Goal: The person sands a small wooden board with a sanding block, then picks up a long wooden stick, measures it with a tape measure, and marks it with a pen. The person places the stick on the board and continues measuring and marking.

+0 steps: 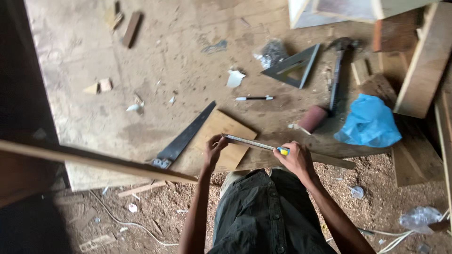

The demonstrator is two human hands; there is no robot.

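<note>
1. We stand at the near edge of a dusty plywood bench [155, 70], where a long wooden strip [325, 159] runs left to right.
2. A handsaw [186, 136] lies left, half on a small board [226, 131].
3. We stretch a tape measure [249, 142] along the strip: our right hand [295, 159] clasps its case, our left hand [214, 146] pinches the blade's far-left end.

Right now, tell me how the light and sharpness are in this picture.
Head view: soft daylight on the bench, no glare; far left falls into deep shadow; the left hand, right hand and tape are slightly soft; the plank at left is blurred.
</note>
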